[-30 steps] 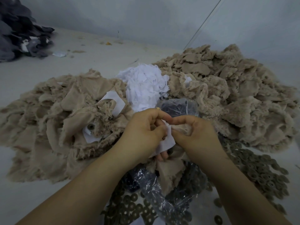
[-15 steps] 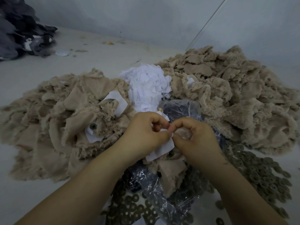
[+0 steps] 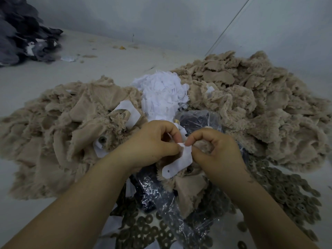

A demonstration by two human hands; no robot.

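A white paper backing piece [image 3: 179, 163], with a small hole near its lower end, lies against a tan plush fabric piece [image 3: 190, 191] held just above the counter [image 3: 36, 83]. The left hand [image 3: 152, 142] pinches the paper's top corner, fingers [image 3: 177, 135] clamped on it. The right hand [image 3: 215, 150] curls around the plush, its fingertip touching that same corner. This probably braces the fabric so the paper can be peeled off. The rest of the paper droops below the fingertips. Beneath lie a crinkled clear plastic bag [image 3: 161, 200] and dark ring washers [image 3: 143, 225]. Behind, a white paper scrap heap [image 3: 161, 97] sits between tan plush piles [image 3: 260, 108].
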